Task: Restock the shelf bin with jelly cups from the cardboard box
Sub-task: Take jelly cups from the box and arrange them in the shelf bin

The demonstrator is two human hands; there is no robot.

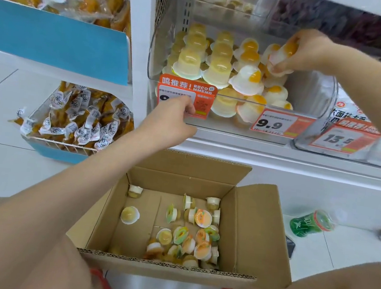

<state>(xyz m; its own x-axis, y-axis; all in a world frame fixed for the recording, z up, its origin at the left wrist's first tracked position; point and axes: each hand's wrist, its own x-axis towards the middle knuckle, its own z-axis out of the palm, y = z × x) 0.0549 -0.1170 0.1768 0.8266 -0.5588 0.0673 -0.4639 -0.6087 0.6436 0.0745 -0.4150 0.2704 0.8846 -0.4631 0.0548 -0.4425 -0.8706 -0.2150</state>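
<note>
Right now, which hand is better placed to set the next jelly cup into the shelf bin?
The right hand: it already holds a jelly cup above the open side of the shelf bin. The left hand holds no cup, resting at the bin's orange price tag.

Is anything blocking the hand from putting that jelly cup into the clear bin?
Nothing visible. The right hand holds the jelly cup above the open-topped bin, right over the stacked cups.
</note>
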